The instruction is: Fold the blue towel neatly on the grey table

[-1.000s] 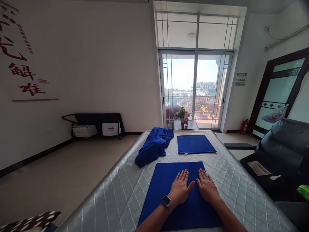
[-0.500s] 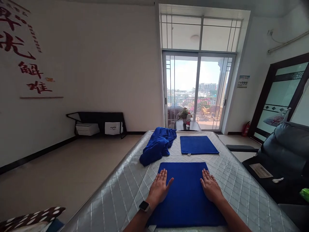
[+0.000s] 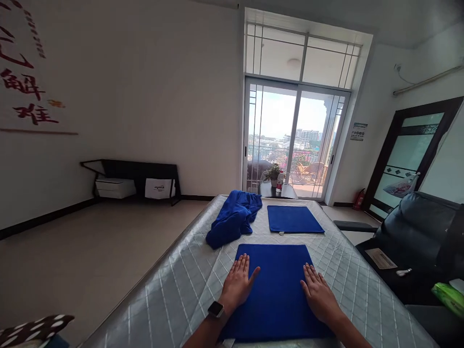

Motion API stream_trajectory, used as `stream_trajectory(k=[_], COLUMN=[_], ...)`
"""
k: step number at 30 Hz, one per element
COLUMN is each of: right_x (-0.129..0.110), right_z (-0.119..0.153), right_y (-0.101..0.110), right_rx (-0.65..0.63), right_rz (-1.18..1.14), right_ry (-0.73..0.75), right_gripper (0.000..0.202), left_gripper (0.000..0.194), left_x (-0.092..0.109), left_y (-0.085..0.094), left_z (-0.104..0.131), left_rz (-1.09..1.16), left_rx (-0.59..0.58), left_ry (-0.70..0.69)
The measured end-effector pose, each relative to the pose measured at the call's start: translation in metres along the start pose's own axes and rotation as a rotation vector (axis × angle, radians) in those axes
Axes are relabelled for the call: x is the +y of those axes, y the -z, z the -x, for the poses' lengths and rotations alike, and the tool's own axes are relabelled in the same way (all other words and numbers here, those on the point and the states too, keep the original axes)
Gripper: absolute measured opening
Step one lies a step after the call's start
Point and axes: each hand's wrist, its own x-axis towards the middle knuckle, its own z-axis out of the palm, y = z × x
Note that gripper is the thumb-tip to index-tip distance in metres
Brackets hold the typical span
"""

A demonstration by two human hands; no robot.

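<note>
A flat blue cloth (image 3: 277, 295) lies spread on the quilted silver mattress (image 3: 174, 285) in front of me. My left hand (image 3: 237, 282), below which a watch sits on the wrist, rests flat on the cloth's left edge with thumb spread. On the right edge lies my right hand (image 3: 319, 290), palm down, fingers stretched out. Neither hand grips anything. Farther back are a second flat blue cloth (image 3: 295, 219) on the right and a crumpled blue cloth (image 3: 234, 217) on the left.
Right of the mattress stands a black armchair (image 3: 416, 237) with a card and a green packet (image 3: 449, 297). A small table (image 3: 266, 190) with a plant and bottle is beyond the far end. A black rack (image 3: 139, 169) holds white boxes at the left wall.
The view has tilted and turned slightly. My right hand has slid a little down along the cloth's right edge; my left hand stays nearly in place.
</note>
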Motion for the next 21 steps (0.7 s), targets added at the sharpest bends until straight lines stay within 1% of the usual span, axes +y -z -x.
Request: stream_trajectory(k=[3,6,10,12,13,15,19,21], right_x=[-0.001,0.0,0.002,0.003,0.003,0.004,0.007,0.009], right_z=[0.006,0.006,0.007,0.008,0.008,0.009,0.008,0.008], right_y=[-0.008,-0.01,-0.006,-0.006,-0.006,-0.007,-0.011,-0.013], right_rx=[0.002,0.015,0.03,0.038,0.041,0.045,0.053,0.052], right_rz=[-0.04,-0.073,-0.113,-0.137,-0.149,-0.168,-0.174,-0.16], right_ry=[-0.038,-0.041,-0.034,-0.039,-0.044,-0.054,-0.037,-0.008], right_gripper=[0.067,0.068,0.068,0.067,0.067,0.067,0.066,0.065], left_gripper=[0.079,0.075,0.077,0.077,0.076,0.074,0.068,0.066], left_x=[-0.003,-0.008,-0.01,0.0,0.008,0.035,0.11,0.143], left_y=[-0.007,-0.011,-0.006,0.0,0.002,0.006,0.004,-0.002], left_z=[-0.001,-0.002,0.001,0.003,0.004,0.007,0.012,0.01], left_rz=[-0.025,-0.074,-0.124,-0.118,-0.104,-0.055,0.072,0.127], left_rx=[0.006,0.028,0.046,0.057,0.053,0.009,-0.118,-0.137], left_ry=[-0.008,-0.018,0.026,0.033,0.015,-0.079,-0.371,-0.456])
